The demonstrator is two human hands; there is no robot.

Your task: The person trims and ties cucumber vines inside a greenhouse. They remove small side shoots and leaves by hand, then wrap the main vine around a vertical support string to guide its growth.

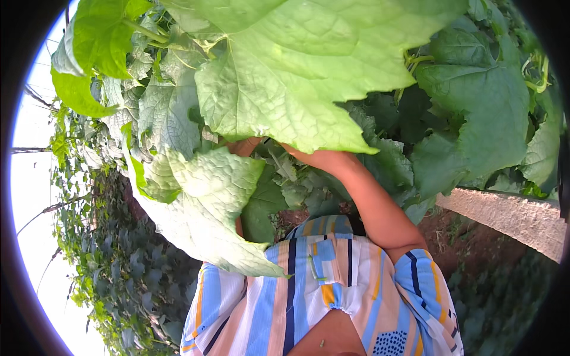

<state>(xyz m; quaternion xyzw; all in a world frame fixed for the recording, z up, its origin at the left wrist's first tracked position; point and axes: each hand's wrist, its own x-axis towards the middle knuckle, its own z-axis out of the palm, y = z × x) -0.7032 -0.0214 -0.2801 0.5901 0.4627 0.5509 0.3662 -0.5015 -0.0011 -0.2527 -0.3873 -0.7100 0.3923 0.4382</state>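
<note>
A large lobed vine leaf, bright green, hangs close before me and covers most of both hands. Below its lower edge a small part of my left hand shows, its fingers hidden. My right hand reaches in under the same leaf from the right; its wrist shows but the fingertips do not. Whether either hand grips anything cannot be seen. A second broad leaf, pale in the sunlight, hides most of my left forearm. Smaller leaves and stems sit just beneath my hands.
Dense vine foliage fills the right side. A rough, pale beam slants across at right, above brown soil. More vines climb on the left, near thin wires or poles against bright sky.
</note>
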